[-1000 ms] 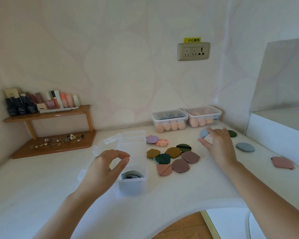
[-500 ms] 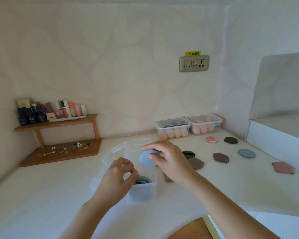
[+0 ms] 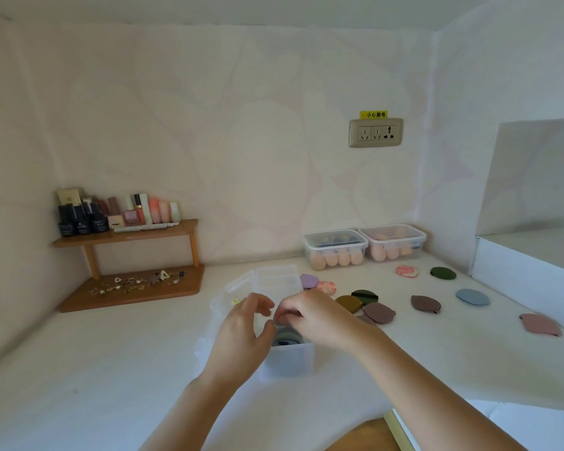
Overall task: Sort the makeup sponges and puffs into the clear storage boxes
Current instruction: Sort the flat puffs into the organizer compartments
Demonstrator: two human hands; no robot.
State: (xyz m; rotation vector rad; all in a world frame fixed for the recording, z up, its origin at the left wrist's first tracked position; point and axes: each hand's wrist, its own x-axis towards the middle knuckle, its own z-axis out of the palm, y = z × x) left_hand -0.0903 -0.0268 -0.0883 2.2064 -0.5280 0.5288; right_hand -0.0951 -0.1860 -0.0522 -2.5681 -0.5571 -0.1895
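An open clear box [image 3: 290, 362] stands on the white counter in front of me, its lid [image 3: 274, 278] tipped back. Blue-grey puffs [image 3: 287, 338] lie inside it. My right hand [image 3: 316, 317] hovers over the box mouth with its fingers curled down just above those puffs; I cannot tell whether they still pinch one. My left hand [image 3: 245, 333] is at the box's left rim, fingers loosely curled and holding nothing. Loose puffs lie to the right: purple [image 3: 308, 280], mustard [image 3: 348, 302], mauve [image 3: 378, 312], brown [image 3: 425, 303], blue-grey [image 3: 472, 297], pink [image 3: 540, 324].
Two closed clear boxes [image 3: 335, 249] [image 3: 393, 242] holding peach sponges stand against the back wall. A dark green puff [image 3: 442, 273] and a marbled pink one [image 3: 407, 271] lie near them. A wooden shelf [image 3: 124, 234] with cosmetics stands at the left. A white ledge [image 3: 521, 281] borders the right.
My right hand picked a light blue puff up from the right, carried it left and lowered it to the open box's mouth. My left hand stayed at the box.
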